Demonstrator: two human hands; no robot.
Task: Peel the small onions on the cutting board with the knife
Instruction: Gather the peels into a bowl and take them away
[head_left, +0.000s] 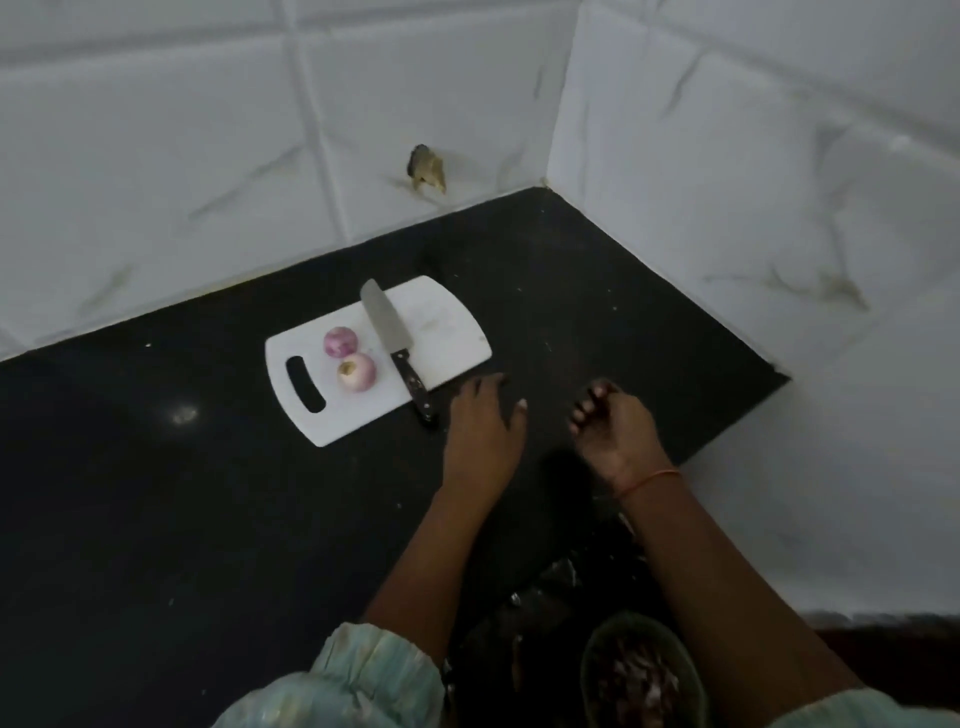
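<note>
Hands near the knife (393, 343), nothing held.
Our left hand (483, 421) lay flat, the right hand (610, 423) loosely curled, empty; we judged gripping the handle firmly best, steadying one onion (356, 371).

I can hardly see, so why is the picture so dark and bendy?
Head view: dim light, so the black counter swallows detail, with one small glare spot left of the cutting board; the wide lens bends the wall tiles; the bowl near the bottom edge looks blurry.

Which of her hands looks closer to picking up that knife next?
Probably the left hand: its fingertips lie beside the knife handle at the cutting board edge. The right hand sits farther away, fingers loosely curled, holding nothing.
</note>
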